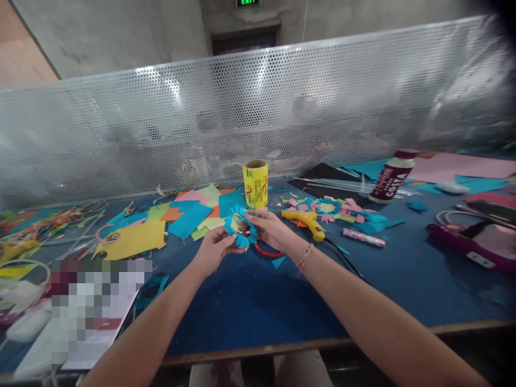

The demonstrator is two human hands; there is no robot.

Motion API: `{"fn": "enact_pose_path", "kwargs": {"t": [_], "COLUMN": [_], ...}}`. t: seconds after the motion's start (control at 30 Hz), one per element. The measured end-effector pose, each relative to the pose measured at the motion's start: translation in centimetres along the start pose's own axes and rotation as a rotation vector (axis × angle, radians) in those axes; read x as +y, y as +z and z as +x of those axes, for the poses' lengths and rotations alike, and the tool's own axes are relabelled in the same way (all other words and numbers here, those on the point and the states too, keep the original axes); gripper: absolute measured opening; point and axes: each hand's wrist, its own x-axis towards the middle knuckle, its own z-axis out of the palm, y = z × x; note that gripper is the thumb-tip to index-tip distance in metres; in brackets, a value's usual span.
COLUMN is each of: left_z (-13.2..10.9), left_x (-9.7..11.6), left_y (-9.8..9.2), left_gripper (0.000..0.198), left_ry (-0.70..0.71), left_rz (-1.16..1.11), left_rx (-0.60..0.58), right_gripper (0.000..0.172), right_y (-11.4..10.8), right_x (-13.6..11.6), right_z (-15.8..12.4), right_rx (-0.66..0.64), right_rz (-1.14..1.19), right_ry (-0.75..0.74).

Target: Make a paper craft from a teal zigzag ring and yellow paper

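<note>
Between my hands is a ring of fringed blue paper (252, 236), lifted a little above the table. My left hand (214, 248) pinches its lower left side, and my right hand (271, 228) grips the right side. Some fingertips are hidden behind the paper. Just below my right hand lies a red curved handle (268, 251), perhaps of scissors. Right of that hand rests a yellow glue gun (306, 221) with a black cord. Behind the ring stands a yellow printed roll (255, 185) with a hollow core. Blue and pink paper flowers (342, 208) lie past the glue gun.
Coloured paper pieces (187, 217) and a yellow sheet (133, 236) lie to the left. A Costa bottle (393, 177), a pink tube (364, 238) and a purple case (475, 247) are at the right. A perforated metal screen (242, 129) closes off the back of the blue table (242, 312).
</note>
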Motion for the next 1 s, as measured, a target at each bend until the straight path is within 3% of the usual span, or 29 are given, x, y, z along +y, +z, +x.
{"fn": "enact_pose_path", "kwargs": {"t": [0.23,0.57,0.63,0.77,0.9,1.0], "left_z": [0.8,1.1,1.1,1.2,1.3,1.3], "left_x": [-0.2,-0.4,-0.3,-0.1,-0.3,-0.5], "left_y": [-0.2,-0.8,-0.8,-0.7,-1.0,-1.2], "left_gripper": [0.028,0.031,0.030,0.039,0.038,0.043], "left_ry": [0.018,0.065,0.080,0.071,0.135,0.252], "left_rz": [0.064,0.208,0.178,0.029,0.323,0.569], "left_rx": [0.155,0.263,0.309,0.293,0.284,0.344], "right_gripper": [0.034,0.041,0.042,0.044,0.041,0.036], "right_y": [0.0,-0.4,-0.2,0.2,0.7,1.0], "right_x": [0.3,1.1,1.3,1.9,2.5,2.9], "right_z": [0.2,0.8,0.8,0.8,0.7,0.6], "right_rx": [0.149,0.212,0.226,0.225,0.205,0.171], "right_rz": [0.019,0.037,0.009,-0.058,-0.181,-0.284], "right_ry": [-0.179,-0.097,-0.089,-0.068,-0.053,-0.086]}}
